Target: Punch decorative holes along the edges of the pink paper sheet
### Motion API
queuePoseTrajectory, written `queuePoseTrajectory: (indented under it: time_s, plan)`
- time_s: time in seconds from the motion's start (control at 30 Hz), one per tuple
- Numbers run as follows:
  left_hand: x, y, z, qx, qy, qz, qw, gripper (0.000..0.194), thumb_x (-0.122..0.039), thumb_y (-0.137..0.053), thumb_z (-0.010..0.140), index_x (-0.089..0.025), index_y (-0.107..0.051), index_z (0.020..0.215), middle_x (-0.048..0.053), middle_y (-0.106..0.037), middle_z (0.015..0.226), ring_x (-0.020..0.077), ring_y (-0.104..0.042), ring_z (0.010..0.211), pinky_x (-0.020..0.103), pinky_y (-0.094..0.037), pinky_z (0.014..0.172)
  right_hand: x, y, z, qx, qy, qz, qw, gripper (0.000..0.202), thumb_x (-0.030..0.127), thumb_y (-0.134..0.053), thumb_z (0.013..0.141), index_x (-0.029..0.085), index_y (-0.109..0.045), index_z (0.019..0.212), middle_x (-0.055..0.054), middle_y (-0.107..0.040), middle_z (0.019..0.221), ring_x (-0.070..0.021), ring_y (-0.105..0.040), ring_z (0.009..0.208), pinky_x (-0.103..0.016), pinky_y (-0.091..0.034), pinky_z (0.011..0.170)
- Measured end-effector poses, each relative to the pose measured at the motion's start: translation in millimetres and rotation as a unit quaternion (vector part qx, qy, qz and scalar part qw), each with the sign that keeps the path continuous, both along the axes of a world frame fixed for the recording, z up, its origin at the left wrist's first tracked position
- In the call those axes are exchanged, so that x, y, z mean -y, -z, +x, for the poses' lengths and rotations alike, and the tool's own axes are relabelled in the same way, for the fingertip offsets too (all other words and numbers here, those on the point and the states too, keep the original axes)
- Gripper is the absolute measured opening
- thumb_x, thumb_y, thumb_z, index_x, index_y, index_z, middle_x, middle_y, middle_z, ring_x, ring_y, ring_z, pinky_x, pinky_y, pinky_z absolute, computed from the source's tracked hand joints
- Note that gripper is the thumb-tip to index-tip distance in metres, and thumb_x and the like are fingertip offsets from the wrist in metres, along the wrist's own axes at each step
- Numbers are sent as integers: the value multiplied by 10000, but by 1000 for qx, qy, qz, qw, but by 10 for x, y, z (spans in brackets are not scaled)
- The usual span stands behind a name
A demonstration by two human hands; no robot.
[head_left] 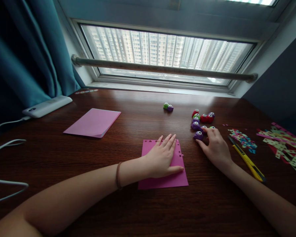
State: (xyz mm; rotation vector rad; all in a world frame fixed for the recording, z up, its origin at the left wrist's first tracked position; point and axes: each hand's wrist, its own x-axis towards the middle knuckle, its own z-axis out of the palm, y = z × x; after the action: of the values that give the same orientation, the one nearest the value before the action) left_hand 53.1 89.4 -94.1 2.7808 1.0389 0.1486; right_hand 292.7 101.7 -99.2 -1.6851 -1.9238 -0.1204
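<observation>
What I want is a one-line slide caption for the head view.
Left hand flat on a hole-punched pink sheet, right hand at a cluster of craft punches.

L fingers [172, 141] on pink ppr [162, 183]; R fingers [202, 145] at purp. punch [198, 135].

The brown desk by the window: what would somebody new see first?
Probably the bright pink sheet in the front middle, under the flat left hand. Next, perhaps, the little red, purple and green punches to the sheet's right, where the right hand is, and the yellow cutter right of that hand.
</observation>
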Motion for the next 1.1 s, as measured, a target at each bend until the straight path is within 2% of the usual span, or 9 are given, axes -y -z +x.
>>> queuePoseTrajectory:
  time_s: [0.03,0.1,0.17,0.23,0.4,0.67,0.87,1.1]
  plan:
    - [4,-7,-2,-6,-1,-6,1000,914,-690,-294,814,-1,-102,1383,220,-53,1458,314,-2,1347,486,-82,1082,22,-21,-21,-7,-22,8,1000,368,305,-597,769,151,-539,1098,-125,-523,1039,-266,-526,943,-399,-462,774]
    - [9,-16,-4,-16,-4,-15,1000,918,-684,-305,813,4,-92,1383,223,-36,1457,314,12,1346,484,-78,1083,73,-59,-80,-55,-125,-28,990,201,278,-585,786,172,-601,956,-90,-537,955,-211,-540,856,-342,-466,736]
    - [11,-14,-4,-18,-4,-14,1000,913,-684,-301,814,-1,-95,1384,222,-34,1457,312,24,1346,489,-75,1082,127,-78,-152,-114,-241,-111,957,83,251,-575,803,190,-628,821,-46,-558,846,-152,-539,748,-283,-459,675]
    - [10,-1,-3,-15,-2,-7,1000,908,-690,-286,814,-7,-105,1384,222,-40,1458,310,32,1346,495,-73,1080,168,-73,-218,-140,-293,-164,931,67,252,-600,794,203,-646,791,-28,-575,807,-142,-536,743,-274,-450,678]
    - [3,38,-4,-4,0,4,1000,911,-701,-264,811,-7,-115,1383,223,-55,1459,313,31,1346,497,-73,1079,182,-23,-282,-138,-278,-181,933,50,252,-624,782,230,-665,800,-15,-605,803,-152,-526,784,-292,-433,703]
    - [3,40,-3,-4,0,11,1000,909,-705,-245,812,-9,-117,1383,219,-58,1460,311,31,1347,498,-83,1076,185,-20,-293,-101,-277,-171,940,82,242,-593,804,197,-610,737,-14,-586,774,-150,-506,763,-294,-415,686]
    - [2,45,-4,0,0,13,1000,908,-699,-248,816,2,-124,1380,225,-64,1458,312,27,1347,497,-75,1077,190,-27,-299,-137,-270,-174,937,95,219,-557,824,179,-568,739,-16,-545,779,-137,-505,742,-280,-421,681]
    - [9,51,-6,-4,0,13,1000,910,-707,-242,812,-8,-121,1382,220,-63,1459,316,29,1346,503,-88,1075,200,-50,-304,-93,-294,-172,936,41,243,-597,801,213,-624,798,-23,-598,831,-159,-511,802,-301,-428,724]
